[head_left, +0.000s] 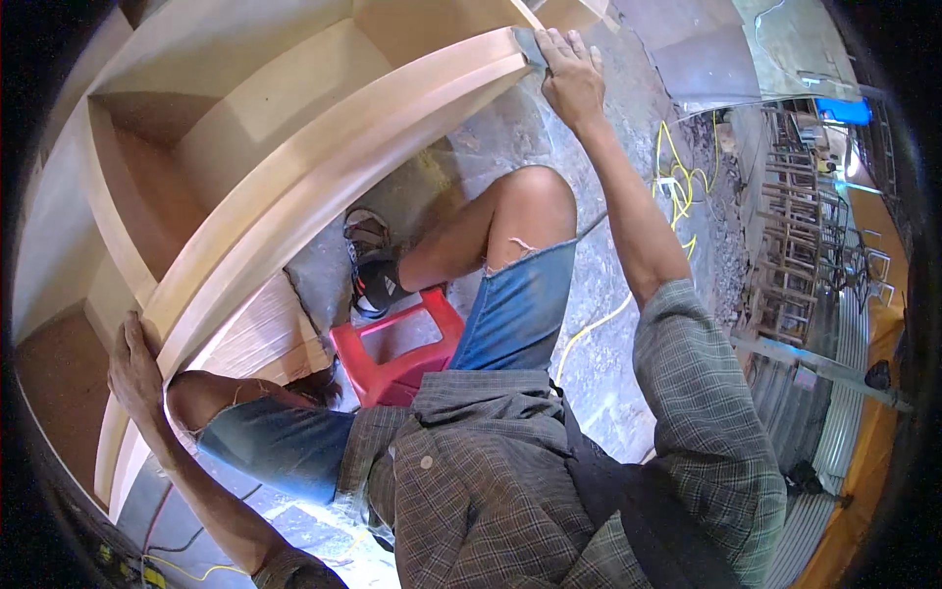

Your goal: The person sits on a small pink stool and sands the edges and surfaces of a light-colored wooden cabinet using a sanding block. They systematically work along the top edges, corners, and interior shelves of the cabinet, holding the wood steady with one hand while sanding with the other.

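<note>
A large pale wooden cabinet frame [294, 187] with open compartments fills the upper left, its long front rail running from lower left to upper centre. At the rail's lower left part, my left hand [137, 378] is closed over the wood. Beyond my knees, my right hand [574, 83] presses a grey piece of sheet [528, 46], which looks like sandpaper, against the rail's far right end. Its fingers lie close together and partly hide the sheet.
A red plastic stool [392, 368] stands between my legs. Flattened cardboard [265, 334] lies under the cabinet. Yellow cable [677, 191] coils on the grey floor to the right. Stacked wooden frames [790, 226] and corrugated metal sheets [834, 393] stand farther right.
</note>
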A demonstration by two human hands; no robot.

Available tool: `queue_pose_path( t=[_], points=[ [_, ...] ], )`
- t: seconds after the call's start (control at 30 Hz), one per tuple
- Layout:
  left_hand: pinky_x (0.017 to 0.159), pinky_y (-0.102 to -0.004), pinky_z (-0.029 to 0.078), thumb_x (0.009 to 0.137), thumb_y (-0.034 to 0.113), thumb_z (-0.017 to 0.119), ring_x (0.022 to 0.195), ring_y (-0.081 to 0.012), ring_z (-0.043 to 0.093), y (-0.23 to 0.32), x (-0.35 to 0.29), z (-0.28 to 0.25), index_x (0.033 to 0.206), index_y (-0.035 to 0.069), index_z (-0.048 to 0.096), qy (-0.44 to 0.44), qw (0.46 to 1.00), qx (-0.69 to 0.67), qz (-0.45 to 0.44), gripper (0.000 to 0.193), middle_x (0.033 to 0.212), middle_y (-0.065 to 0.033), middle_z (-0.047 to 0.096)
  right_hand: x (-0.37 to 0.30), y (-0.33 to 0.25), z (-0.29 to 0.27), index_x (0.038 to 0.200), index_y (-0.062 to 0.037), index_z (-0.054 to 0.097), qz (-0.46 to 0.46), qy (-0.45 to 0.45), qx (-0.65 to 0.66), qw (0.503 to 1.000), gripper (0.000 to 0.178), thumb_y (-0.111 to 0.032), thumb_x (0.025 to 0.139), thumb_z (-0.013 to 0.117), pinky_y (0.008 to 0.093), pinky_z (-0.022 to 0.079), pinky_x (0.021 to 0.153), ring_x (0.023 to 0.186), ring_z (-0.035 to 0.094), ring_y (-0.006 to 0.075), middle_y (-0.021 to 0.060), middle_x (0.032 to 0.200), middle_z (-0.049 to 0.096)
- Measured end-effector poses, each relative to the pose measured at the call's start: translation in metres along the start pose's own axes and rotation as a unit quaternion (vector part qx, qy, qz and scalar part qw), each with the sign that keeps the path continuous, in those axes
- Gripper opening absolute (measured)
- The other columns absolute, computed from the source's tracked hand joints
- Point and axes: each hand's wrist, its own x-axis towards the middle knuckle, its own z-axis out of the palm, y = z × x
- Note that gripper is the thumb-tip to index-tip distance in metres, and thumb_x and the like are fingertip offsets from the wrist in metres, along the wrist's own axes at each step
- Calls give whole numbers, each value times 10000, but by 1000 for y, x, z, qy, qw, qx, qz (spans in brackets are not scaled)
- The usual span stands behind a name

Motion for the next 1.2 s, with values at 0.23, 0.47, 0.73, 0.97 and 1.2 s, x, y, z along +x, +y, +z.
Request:
queue_pose_path(
  t=[0.23, 0.47, 0.73, 0.97, 1.2],
  points=[
    [896, -446, 429, 939, 474, 384, 1055, -378, 579, -2, 3, -4, 1181, 81, 605, -4, 1000, 0, 12, 511, 1095, -208, 626, -9, -5, -7, 1256, -109, 539, -9, 16, 40, 999, 523, 9, 747, 512, 462, 368, 969, 1194, 496, 316, 131, 1267, 556],
    [903, -440, 429, 931, 457, 408, 1066, -372, 576, 13, 0, -5, 1184, 95, 607, 7, 1000, -9, 1, 484, 1112, -203, 622, -16, 11, -4, 1238, -88, 553, 7, 21, 89, 996, 478, -10, 768, 510, 458, 384, 971, 1157, 522, 357, 157, 1227, 578],
    [937, -447, 411, 928, 411, 434, 1031, -375, 592, 6, -4, -7, 1159, 97, 619, 60, 998, -21, 20, 431, 1072, -183, 642, -17, 1, -15, 1220, -73, 555, 17, -17, 100, 995, 467, -48, 758, 491, 486, 356, 990, 1183, 495, 350, 147, 1258, 557],
    [989, -449, 341, 936, 409, 402, 1043, -347, 584, 12, -9, -12, 1156, 99, 618, 47, 998, 16, 23, 437, 1055, -172, 651, -1, 12, 7, 1257, -51, 523, 21, -35, 126, 991, 483, -53, 776, 487, 440, 392, 980, 1201, 482, 362, 164, 1314, 511],
    [1017, -458, 312, 914, 433, 390, 1060, -331, 586, 26, -13, -16, 1164, 100, 615, 30, 1000, -6, 4, 473, 1064, -166, 654, 12, -12, -34, 1156, -60, 573, 27, -16, 106, 994, 408, -9, 760, 490, 432, 457, 891, 1021, 574, 360, 193, 1088, 606]
  ],
)
